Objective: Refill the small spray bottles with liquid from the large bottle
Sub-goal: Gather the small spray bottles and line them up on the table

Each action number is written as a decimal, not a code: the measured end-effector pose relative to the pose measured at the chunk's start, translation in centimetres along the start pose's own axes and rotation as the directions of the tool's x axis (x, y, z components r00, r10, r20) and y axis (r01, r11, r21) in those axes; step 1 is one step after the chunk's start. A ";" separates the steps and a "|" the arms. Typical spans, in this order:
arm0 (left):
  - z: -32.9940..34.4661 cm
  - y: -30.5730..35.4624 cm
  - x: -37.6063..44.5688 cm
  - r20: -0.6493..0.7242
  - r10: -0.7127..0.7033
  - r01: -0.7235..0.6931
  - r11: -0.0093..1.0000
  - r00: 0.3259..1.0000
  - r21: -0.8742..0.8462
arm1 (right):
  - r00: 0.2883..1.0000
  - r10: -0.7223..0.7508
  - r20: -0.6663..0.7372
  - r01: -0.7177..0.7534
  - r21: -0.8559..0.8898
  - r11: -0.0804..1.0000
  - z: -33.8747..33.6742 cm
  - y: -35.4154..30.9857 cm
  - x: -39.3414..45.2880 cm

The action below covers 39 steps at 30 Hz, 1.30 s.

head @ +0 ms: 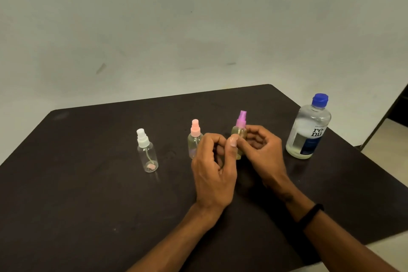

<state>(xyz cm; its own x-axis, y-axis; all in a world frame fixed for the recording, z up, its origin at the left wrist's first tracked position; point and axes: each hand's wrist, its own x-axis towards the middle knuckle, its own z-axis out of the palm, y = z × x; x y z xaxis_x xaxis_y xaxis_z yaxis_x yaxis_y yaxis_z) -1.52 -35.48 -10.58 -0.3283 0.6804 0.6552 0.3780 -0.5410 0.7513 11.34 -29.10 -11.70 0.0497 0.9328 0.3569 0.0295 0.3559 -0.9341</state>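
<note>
On the dark surface (pixel 88 194), both hands meet around the purple-capped spray bottle (pixel 240 127) near the centre: the right hand (pixel 263 154) has its grip curled round the bottle's body from 3 o'clock, and the left hand (pixel 215 172) pinches it with thumb and fingers from 9 o'clock. The pink-capped spray bottle (pixel 194 139) stands just behind the left hand, the white-capped spray bottle (pixel 147 152) well apart at 9 o'clock, and the large bottle (pixel 309 128) with its blue cap (pixel 320 99) on stands at 3 o'clock.
</note>
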 end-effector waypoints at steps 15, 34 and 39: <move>-0.3 -0.1 -0.8 0.177 0.067 -0.063 0.998 0.982 -0.024 | 0.958 -0.047 0.283 0.094 -0.157 0.983 1.2 0.2 0.3; 7.9 1.7 -1.5 0.048 -0.159 0.166 0.967 0.986 -0.192 | 0.837 -0.218 -0.503 -0.026 -0.434 0.901 -9.3 -2.0 -0.6; 13.1 1.7 1.5 0.087 -0.177 0.194 0.951 0.980 -0.242 | 0.943 -0.096 -0.319 0.001 -0.286 0.958 -10.6 -0.5 1.8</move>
<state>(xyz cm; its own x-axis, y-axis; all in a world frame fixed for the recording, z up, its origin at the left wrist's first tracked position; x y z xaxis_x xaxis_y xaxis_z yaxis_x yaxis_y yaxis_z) 10.01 -28.90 -9.37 -0.3136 0.8060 0.5020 0.0864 -0.5023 0.8604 22.00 -28.22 -10.48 0.3624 0.8272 0.4294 0.3135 0.3257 -0.8920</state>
